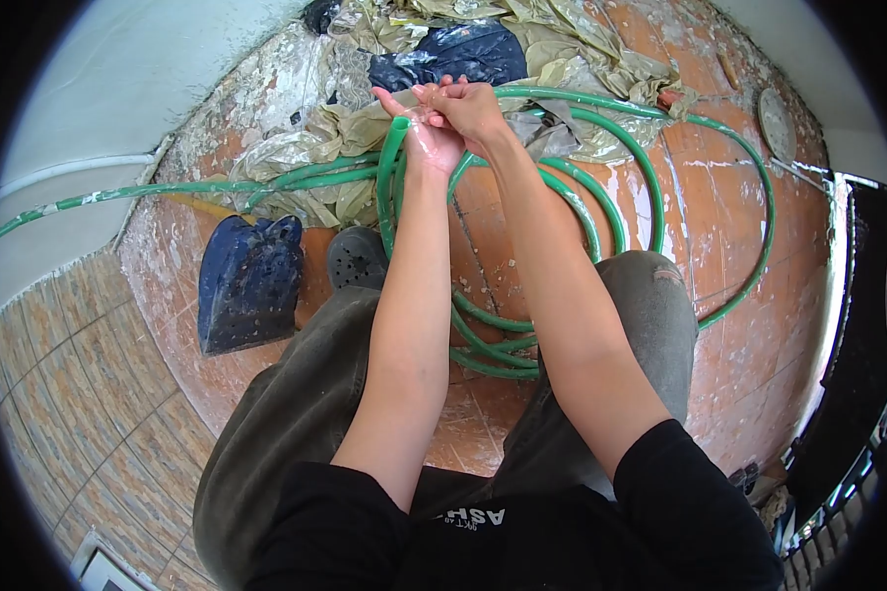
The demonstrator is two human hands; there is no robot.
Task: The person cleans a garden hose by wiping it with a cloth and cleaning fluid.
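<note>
My left hand point(432, 145) is turned palm up, wet and shiny, with its thumb stretched out to the left. Over its fingers lies my right hand point(474, 110), fingers bent around them. The cut end of a green hose point(389, 163) rises right beside my left wrist, its mouth close to the wet palm. More loops of that hose lie on the floor beneath my forearms and between my knees.
Crumpled, stained plastic sheeting point(581, 54) and a dark blue cloth or bag point(473, 51) lie ahead. A blue dustpan-like scoop point(249, 281) stands at the left, near my grey clog point(356, 258). Orange floor tiles point(729, 212) are wet and splattered white. A round disc point(777, 124) leans at the right wall.
</note>
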